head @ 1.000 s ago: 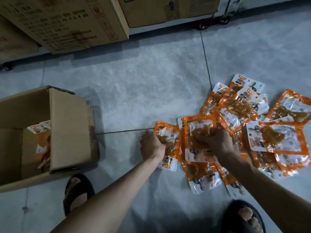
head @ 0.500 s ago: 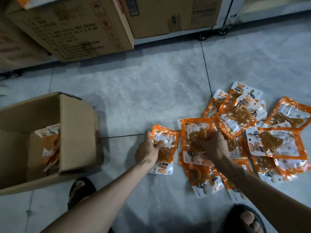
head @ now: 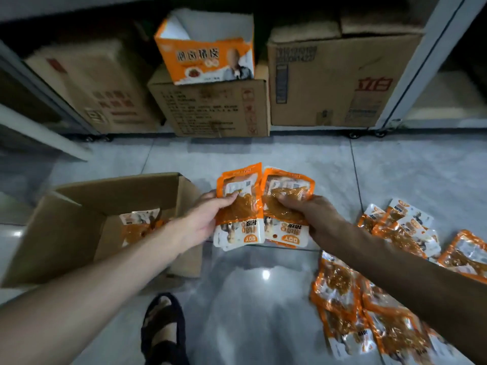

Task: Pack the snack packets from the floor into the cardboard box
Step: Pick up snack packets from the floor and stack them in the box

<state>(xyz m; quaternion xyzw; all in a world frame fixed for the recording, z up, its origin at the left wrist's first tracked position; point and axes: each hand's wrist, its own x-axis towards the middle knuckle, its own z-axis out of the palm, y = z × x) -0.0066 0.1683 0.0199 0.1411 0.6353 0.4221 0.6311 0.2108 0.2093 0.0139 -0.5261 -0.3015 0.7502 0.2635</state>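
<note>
My left hand [head: 204, 219] grips an orange-and-white snack packet [head: 241, 214] lifted off the floor. Beside it, touching, my right hand [head: 313, 217] grips a second packet [head: 286, 206]. Both packets hang in the air just right of the open cardboard box [head: 79, 204], which stands at the left with several packets [head: 139, 225] inside. Many more packets [head: 390, 280] lie scattered on the floor at the lower right, partly hidden by my right forearm.
Large closed cartons [head: 218, 106] stand along the back under shelving, one topped with an open orange display box [head: 208, 56]. A sandalled foot [head: 160, 327] rests on the grey tiled floor [head: 263, 299] below the hands.
Both hands have lifted their packets off the floor and brought them up and left toward the box. The view has tilted upward, showing the cartons at the back.
</note>
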